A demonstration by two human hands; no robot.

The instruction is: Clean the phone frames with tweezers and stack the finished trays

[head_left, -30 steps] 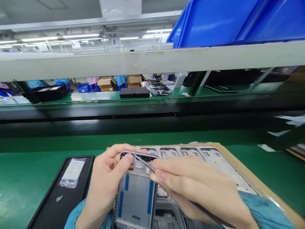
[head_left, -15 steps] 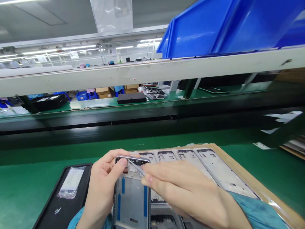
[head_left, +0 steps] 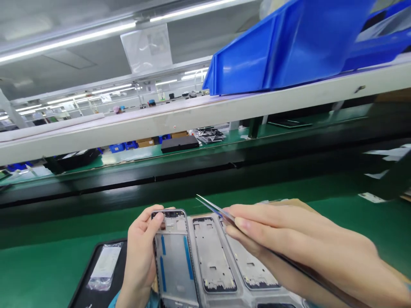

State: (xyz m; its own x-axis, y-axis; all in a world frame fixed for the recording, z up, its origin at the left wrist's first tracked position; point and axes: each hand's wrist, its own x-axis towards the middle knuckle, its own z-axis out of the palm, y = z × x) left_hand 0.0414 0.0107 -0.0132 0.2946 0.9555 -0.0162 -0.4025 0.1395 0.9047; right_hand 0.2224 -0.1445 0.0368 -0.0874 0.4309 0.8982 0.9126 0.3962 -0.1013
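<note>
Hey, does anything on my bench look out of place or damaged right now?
Nothing looks spilled or plainly damaged. The frame in the left hand looks straight, and the tweezers in the right hand look unbent. Only a white card lying slantwise on the bench at the right seems slightly stray.
</note>
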